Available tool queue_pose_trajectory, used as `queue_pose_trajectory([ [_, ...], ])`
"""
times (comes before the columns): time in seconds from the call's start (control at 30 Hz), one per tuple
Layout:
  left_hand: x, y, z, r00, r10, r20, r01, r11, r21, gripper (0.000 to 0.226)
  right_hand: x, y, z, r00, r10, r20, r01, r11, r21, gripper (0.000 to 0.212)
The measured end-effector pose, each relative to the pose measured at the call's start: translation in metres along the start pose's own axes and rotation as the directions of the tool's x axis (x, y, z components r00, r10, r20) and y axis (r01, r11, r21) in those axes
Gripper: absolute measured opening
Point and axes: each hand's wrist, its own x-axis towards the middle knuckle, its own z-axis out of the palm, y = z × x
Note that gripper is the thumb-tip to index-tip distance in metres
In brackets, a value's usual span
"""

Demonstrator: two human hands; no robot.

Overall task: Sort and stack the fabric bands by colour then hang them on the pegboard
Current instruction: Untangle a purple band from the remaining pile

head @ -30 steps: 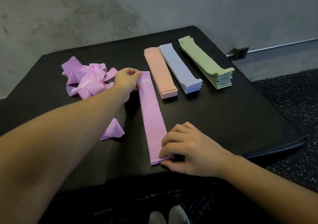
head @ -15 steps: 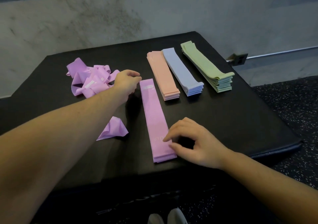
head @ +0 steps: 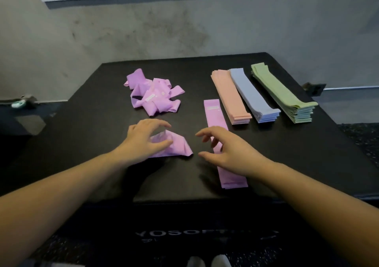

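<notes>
One crumpled purple band (head: 174, 145) apparently under left grip (head: 143, 139).

left hand (head: 143, 141) moved onto loose purple band (head: 176, 146) | right hand (head: 229, 151) apparently lifted

A crumpled purple band (head: 176, 145) lies near a flat purple stack (head: 217, 123). Behind sits a tangled purple heap (head: 153, 94); peach (head: 230, 96), blue (head: 254, 96) and green (head: 283, 94) stacks lie side by side.
</notes>
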Motion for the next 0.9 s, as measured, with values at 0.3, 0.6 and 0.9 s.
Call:
queue_pose_trajectory([
  [0.3, -0.039, -0.032, 0.011, 0.997, -0.033, -0.064, 0.027, 0.996, -0.088, 0.047, 0.048, -0.031, 0.031, 0.986, -0.001, 0.169, 0.041, 0.972, -0.233, 0.061],
  [0.6, -0.05, -0.024, 0.013, 0.981, -0.101, -0.166, 0.04, 0.942, -0.332, 0.036, 0.051, -0.025, 0.044, 0.996, 0.087, -0.021, -0.089, 0.949, -0.303, 0.012],
  [0.9, -0.064, -0.001, 0.0, 0.985, -0.126, -0.116, 0.062, 0.894, -0.445, 0.035, 0.037, -0.061, 0.016, 0.936, 0.334, -0.109, -0.208, 0.776, 0.596, 0.013],
])
